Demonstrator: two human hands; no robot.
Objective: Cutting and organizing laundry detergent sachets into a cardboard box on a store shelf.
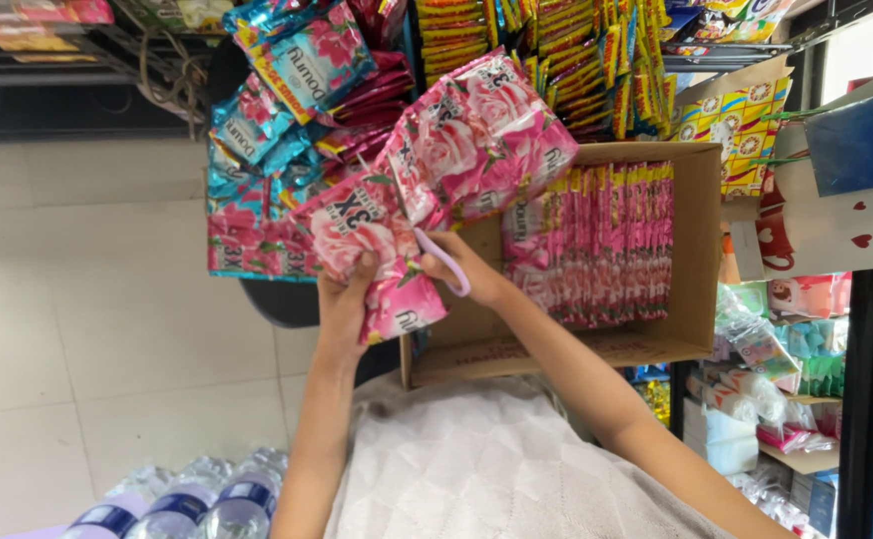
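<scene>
Pink sachet strip (pixel 427 190) is pinched at its lower end by left hand (pixel 345 299); strip runs up-right above the open cardboard box (pixel 691 250); scissors (pixel 443 262) are gripped closed-fisted in right hand (pixel 466 269), blades touching the strip just beside the left fingers.

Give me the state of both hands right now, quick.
Left hand: closed on a strip of pink sachets.
Right hand: closed on scissors with a light purple handle, at the same strip.
</scene>
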